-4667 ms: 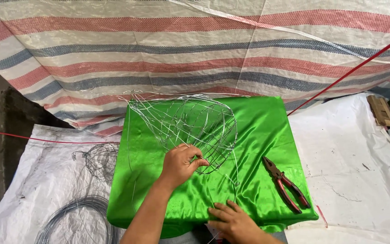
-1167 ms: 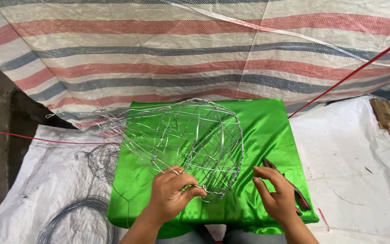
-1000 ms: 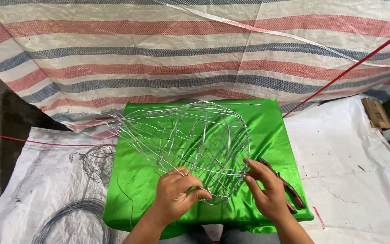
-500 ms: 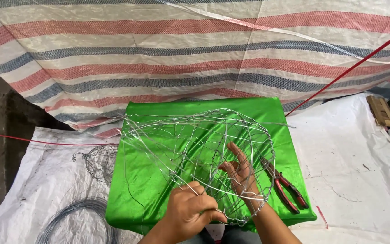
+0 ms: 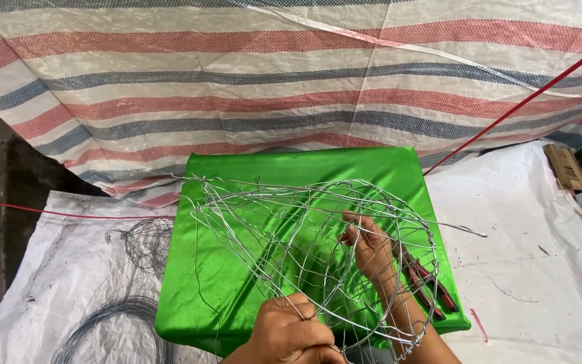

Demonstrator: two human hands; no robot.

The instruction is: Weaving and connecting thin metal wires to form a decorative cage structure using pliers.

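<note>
Left hand [image 5: 291, 330] is fisted in a tight grip; right hand [image 5: 370, 246] reaches forward, fingers spread.

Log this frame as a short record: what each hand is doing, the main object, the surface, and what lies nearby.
left hand: grips the near rim of the wire basket frame
right hand: reaches inside the frame, fingers on its wires
surface: green cloth over white sacking
nearby: red-handled pliers, wire coil, small wire cage
backdrop: striped tarp
</note>
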